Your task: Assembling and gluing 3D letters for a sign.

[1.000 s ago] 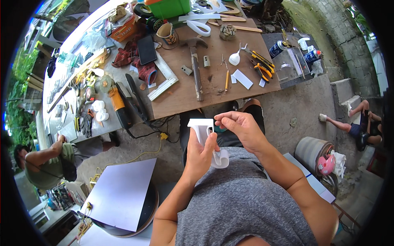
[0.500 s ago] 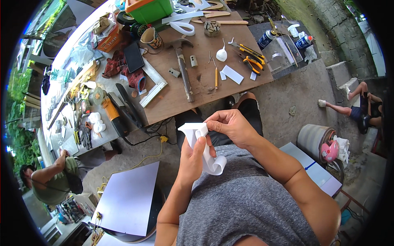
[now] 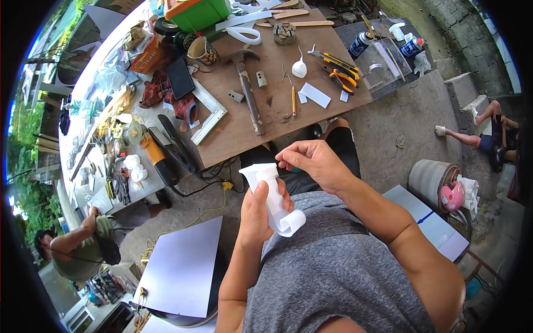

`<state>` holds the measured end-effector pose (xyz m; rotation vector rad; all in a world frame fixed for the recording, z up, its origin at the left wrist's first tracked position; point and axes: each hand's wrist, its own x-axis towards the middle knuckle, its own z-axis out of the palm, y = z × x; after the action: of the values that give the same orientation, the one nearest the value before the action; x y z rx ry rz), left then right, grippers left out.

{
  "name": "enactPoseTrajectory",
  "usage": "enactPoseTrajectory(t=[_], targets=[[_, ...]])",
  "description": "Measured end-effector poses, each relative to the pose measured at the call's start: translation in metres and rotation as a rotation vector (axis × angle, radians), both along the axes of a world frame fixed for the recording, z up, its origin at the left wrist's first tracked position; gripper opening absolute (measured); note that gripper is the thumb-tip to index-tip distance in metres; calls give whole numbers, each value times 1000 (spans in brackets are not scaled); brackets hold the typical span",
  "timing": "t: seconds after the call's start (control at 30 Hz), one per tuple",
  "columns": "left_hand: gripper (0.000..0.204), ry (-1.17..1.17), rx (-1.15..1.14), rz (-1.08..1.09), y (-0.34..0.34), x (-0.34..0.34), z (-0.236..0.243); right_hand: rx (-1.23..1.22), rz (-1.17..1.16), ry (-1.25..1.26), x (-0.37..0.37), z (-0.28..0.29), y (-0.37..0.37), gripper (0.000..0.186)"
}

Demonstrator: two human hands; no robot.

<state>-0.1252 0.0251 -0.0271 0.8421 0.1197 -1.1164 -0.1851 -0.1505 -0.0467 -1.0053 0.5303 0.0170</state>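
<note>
The step in hand looks like fine work at the upper end of a white curled piece (image 3: 272, 204), held off the table (image 3: 222, 149), between its near edge and the grey shirt (image 3: 338, 255). The left hand (image 3: 255, 215) wraps it; the right hand (image 3: 315, 162) has thumb and fingertips nearly together by its upper corner, though whether they pinch anything I cannot tell. The next move likely calls for a steady left grip. Open air separates the hands from the near edge, close to which the hammer's (image 3: 249, 99) handle ends.
</note>
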Motion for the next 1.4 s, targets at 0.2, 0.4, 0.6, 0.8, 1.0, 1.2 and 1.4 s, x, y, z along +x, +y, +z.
enactPoseTrajectory(t=[0.2,0.4,0.6,0.8,1.0,1.2,1.4], targets=[[40,-305,181,-45,-1,-4,-6,-73,40,9,-6,15,5,26],[29,-611,327,-115,-8,-5,-4,-123,125,23,-6,31,4,30],[23,-697,399,-131,-12,-5,2,-149,77,41,-7,24,5,30],[28,-756,401,-146,-6,-8,-2,-330,98,16,-9,15,6,29],[21,-694,415,-168,-8,-8,-4,-257,79,62,-11,25,8,27],[21,-679,368,-111,-13,-5,-5,-217,55,36,-8,20,8,26],[21,-706,327,-111,-15,-2,-7,-171,44,28,-6,16,7,27]])
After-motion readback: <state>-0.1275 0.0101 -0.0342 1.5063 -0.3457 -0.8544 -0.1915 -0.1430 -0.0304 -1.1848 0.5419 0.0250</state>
